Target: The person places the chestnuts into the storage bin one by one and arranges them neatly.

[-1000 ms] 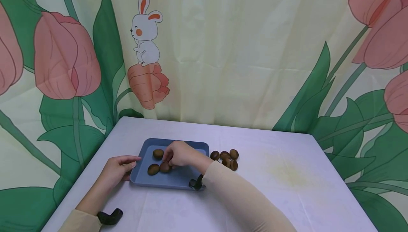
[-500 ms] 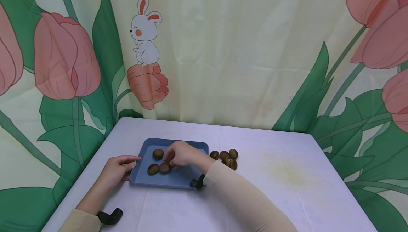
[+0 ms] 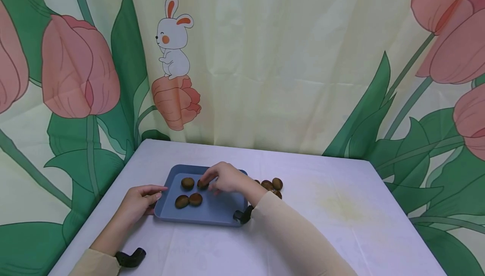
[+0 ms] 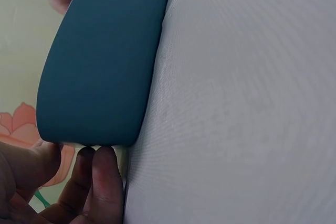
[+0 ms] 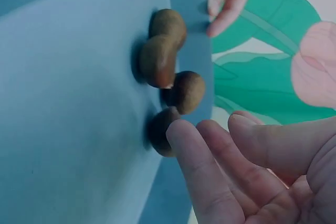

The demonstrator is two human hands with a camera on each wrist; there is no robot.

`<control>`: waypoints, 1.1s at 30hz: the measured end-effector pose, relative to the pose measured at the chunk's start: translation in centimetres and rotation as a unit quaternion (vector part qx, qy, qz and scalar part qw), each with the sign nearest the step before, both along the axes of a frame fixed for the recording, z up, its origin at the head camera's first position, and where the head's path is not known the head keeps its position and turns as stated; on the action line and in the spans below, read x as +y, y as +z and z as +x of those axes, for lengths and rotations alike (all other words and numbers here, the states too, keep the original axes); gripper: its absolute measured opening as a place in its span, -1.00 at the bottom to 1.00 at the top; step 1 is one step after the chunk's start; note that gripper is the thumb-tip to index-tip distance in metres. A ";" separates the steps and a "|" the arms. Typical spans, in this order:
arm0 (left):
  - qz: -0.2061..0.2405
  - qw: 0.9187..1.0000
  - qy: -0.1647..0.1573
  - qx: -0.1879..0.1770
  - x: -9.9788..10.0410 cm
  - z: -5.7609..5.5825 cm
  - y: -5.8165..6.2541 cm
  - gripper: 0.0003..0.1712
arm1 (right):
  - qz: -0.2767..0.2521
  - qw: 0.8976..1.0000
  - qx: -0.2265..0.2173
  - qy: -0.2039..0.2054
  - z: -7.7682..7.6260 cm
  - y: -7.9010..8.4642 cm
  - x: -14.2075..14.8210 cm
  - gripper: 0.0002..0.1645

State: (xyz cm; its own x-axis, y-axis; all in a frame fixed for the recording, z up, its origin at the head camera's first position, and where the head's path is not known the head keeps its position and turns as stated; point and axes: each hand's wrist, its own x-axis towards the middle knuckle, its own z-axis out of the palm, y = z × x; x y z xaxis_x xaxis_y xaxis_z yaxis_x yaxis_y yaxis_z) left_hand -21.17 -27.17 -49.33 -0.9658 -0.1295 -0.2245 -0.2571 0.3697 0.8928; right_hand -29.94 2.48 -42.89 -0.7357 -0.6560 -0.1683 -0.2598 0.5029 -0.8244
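Observation:
A blue tray (image 3: 223,213) lies on the table, with brown chestnuts in its left half. In front, two chestnuts (image 3: 188,200) sit side by side; behind them is another chestnut (image 3: 187,183). Right of that one, a chestnut (image 3: 202,184) is partly hidden by my right hand (image 3: 225,178). The right wrist view shows my index fingertip (image 5: 181,129) right at this chestnut (image 5: 160,132), with the thumb apart and fingers loosely extended. My left hand (image 3: 137,200) holds the tray's left end, thumb and fingers at its wall (image 4: 100,77) in the left wrist view.
A cluster of several more chestnuts (image 3: 272,184) lies just right of the tray, partly behind my right forearm. A white cloth (image 3: 326,225) covers the table. Beyond the back edge hangs a curtain (image 3: 284,78) printed with tulips and a rabbit.
My right hand has drawn slightly back to the right and its fingers have loosened. The chestnut under its fingertips, hidden before, now shows. My left hand has stayed at the tray.

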 end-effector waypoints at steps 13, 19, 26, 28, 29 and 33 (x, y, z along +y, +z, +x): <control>-0.002 1.000 -0.003 -0.001 0.0 0.2 0.1 -0.64 | -0.060 0.997 -0.032 -0.034 1.5 1.8 3.5 -0.63; -0.003 1.000 -0.006 0.004 0.0 0.1 0.1 -0.64 | -0.080 0.995 -0.031 -0.050 1.7 2.0 5.7 -0.64; -0.002 1.000 -0.009 0.004 0.0 0.2 0.1 -0.64 | -0.088 0.994 -0.021 -0.064 2.0 1.9 8.3 -0.62; -0.004 1.000 -0.011 0.006 0.0 0.2 0.1 -0.64 | -0.092 0.993 -0.021 -0.071 2.0 1.9 9.0 -0.61; -0.003 1.000 -0.009 0.005 0.0 0.2 0.1 -0.64 | -0.093 0.993 -0.021 -0.076 2.0 1.9 9.3 -0.61; -0.005 1.000 -0.008 0.005 0.0 0.2 0.1 -0.64 | -0.095 0.991 -0.014 -0.092 2.1 2.1 10.6 -0.60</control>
